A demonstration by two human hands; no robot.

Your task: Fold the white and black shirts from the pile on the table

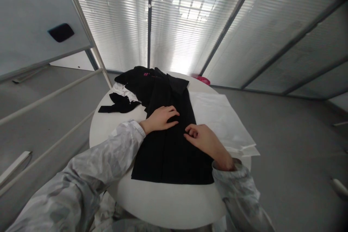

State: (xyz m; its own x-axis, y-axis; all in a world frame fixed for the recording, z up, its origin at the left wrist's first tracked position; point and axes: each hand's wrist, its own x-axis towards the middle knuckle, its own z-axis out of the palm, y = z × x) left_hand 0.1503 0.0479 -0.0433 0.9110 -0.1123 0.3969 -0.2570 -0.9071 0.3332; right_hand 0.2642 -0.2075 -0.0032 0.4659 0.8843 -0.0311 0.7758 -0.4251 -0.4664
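The left hand (160, 119) lies flat, fingers spread, gripping nothing, pressing the black garment (168, 141) at the middle of the round white table (163, 203). The right hand (202, 139), just beside it toward 4 o'clock, has its fingers curled on the cloth; it may be pinching a fold, though I cannot tell from here. If it tugs while the palm only presses lightly, the smooth folded panel could slide and crease. At 11 o'clock sits a heap of dark clothes (141, 83); at 2 o'clock a flat clear plastic bag (220, 116), seemingly with nothing in it
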